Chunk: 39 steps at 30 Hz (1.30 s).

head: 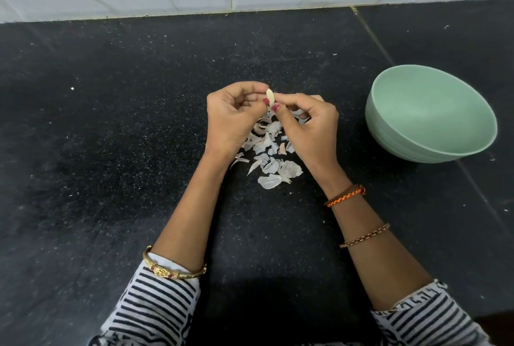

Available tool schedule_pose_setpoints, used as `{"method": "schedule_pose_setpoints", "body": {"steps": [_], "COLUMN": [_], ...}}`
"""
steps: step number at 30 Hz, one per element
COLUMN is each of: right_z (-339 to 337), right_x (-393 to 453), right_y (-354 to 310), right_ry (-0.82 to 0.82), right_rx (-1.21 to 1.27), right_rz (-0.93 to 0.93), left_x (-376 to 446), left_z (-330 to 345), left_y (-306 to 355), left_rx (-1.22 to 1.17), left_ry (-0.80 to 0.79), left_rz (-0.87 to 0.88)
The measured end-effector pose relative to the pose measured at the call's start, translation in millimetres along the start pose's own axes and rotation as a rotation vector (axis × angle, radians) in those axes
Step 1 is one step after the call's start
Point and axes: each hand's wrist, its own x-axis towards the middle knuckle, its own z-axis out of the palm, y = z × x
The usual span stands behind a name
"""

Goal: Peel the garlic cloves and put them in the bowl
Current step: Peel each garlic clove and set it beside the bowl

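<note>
Fingers of left hand [233, 117] & right hand [308, 125] pinching 1 garlic clove [270, 96], 1 green bowl [434, 134] nearby.

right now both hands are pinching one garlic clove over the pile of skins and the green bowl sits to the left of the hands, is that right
Not quite: the side is wrong. In the head view the green bowl sits to the right of the hands, beside the right hand. The rest holds: the left hand and right hand both pinch one garlic clove over the pile of skins.
</note>
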Motion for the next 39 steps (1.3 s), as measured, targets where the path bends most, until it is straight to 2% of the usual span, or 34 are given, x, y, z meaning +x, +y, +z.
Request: {"method": "schedule_pose_setpoints", "body": {"steps": [7, 14, 21, 30, 34, 39], "right_z": [-3, -2, -5, -8, -9, -12], "right_x": [4, 5, 7, 7, 5, 9], "right_y": [-2, 0, -8, -10, -12, -10], "right_ry": [-0.032, -0.053, -0.077, -0.093, -0.103, -0.125], "right_rx": [0.256, 0.203, 0.512, 0.524, 0.496, 0.401], "right_rz": [0.122, 0.094, 0.351, 0.332, 0.329, 0.257], "left_x": [-2, -3, -2, -2, -3, -1], "left_z": [3, 5, 3, 5, 4, 0], "left_y": [1, -1, 6, 1, 0, 3], "left_rx": [0.025, -0.038, -0.128, 0.086, 0.098, 0.048], "left_ry": [-0.027, -0.011, 0.051, -0.101, -0.078, -0.028], "left_rz": [0.039, 0.006, -0.035, 0.022, 0.045, -0.014]}}
